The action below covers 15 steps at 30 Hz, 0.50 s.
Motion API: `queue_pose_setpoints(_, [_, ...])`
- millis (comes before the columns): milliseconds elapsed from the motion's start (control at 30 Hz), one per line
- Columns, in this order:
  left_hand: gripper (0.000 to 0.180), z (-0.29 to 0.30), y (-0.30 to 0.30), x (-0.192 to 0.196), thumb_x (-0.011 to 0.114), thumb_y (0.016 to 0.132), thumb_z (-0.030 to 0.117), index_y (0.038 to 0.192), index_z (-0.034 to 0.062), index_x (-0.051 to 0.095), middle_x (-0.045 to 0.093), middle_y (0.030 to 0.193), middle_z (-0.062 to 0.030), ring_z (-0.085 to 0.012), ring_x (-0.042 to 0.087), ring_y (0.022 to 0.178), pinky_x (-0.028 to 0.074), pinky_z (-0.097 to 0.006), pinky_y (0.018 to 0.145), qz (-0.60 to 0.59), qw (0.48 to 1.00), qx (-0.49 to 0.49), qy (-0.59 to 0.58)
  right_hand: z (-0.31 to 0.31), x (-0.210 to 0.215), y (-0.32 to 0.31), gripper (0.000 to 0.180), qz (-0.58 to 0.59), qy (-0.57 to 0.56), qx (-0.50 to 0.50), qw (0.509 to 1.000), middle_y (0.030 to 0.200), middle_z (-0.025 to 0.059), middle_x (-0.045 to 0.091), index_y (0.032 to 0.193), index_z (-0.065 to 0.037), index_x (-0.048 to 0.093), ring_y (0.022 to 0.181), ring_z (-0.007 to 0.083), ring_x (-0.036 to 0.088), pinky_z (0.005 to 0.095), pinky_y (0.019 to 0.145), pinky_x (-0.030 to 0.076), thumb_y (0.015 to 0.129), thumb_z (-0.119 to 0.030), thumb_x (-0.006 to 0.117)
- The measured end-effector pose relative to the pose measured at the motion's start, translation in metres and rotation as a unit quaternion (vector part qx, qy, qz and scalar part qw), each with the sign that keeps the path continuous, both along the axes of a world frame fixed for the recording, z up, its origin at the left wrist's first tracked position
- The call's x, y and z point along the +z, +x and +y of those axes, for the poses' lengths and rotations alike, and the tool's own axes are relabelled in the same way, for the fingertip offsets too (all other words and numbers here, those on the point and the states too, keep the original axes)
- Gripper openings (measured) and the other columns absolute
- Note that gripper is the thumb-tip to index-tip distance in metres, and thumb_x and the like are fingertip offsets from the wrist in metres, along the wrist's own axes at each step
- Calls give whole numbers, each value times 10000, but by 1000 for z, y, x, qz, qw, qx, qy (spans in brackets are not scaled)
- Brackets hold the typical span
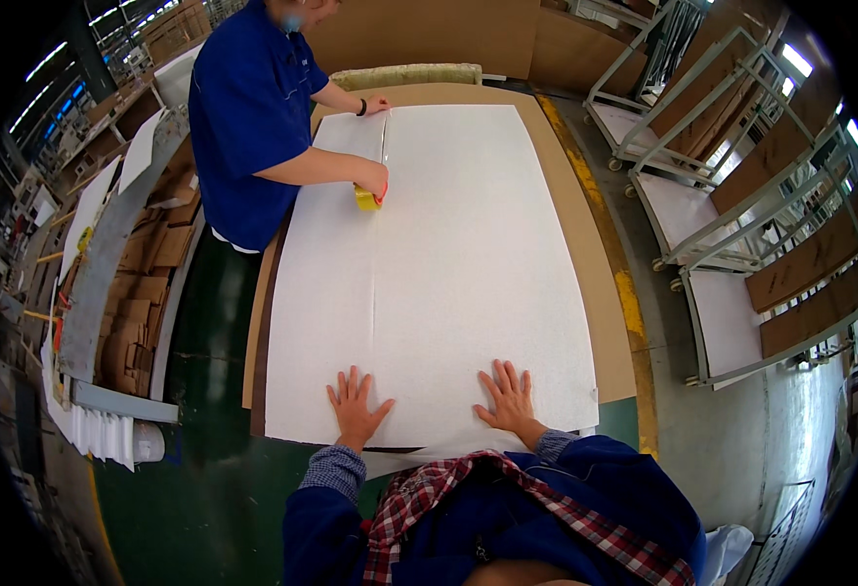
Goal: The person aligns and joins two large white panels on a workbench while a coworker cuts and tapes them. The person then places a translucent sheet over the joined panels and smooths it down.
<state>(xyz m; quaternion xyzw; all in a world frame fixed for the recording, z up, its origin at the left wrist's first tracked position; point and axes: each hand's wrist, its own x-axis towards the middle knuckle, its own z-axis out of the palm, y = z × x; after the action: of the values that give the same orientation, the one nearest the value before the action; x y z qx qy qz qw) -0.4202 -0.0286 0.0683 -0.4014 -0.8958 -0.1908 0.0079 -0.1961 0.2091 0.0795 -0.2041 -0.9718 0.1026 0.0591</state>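
A large white foam sheet (pixel 468 264) lies flat over a brown cardboard sheet (pixel 600 293), with a lengthwise seam running down its left part. My left hand (pixel 355 408) rests flat on the near edge of the foam, fingers spread. To the right, my right hand (pixel 508 398) also presses flat on it with fingers apart. Across from me on the left, a co-worker in a blue shirt holds a yellow tape roll (pixel 368 199) on the seam. A strip of clear tape (pixel 385 146) runs from it toward the co-worker's other hand at the far edge.
Wheeled metal racks (pixel 683 186) carrying brown boards stand on the right, beyond a yellow floor line (pixel 629 303). At left is a grey-framed bin (pixel 165 332) of folded cardboard. Large brown panels (pixel 419 39) stand behind the far edge.
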Motion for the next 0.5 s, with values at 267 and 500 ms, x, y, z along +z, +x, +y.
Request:
queue_pose_setpoints(267, [660,0,0,0,586,735,509,1223,85,456,229,1402,-143,-372,137,1296,19,-582,1006,0,1000,3,-5,1,-4,1,697,-5,1,1,1000,1420,169,161,1333,-195,324,1310,355,117,618,980,73,758,-555,482])
queue_pose_setpoints(500, [668,-1,0,-1,587,728,517,1223,88,457,240,1398,-144,-375,149,1293,27,-589,1003,6,1000,5,-1,0,1,0,694,-1,-2,0,1000,1420,167,168,1333,-192,328,1310,350,132,629,969,91,756,-539,493])
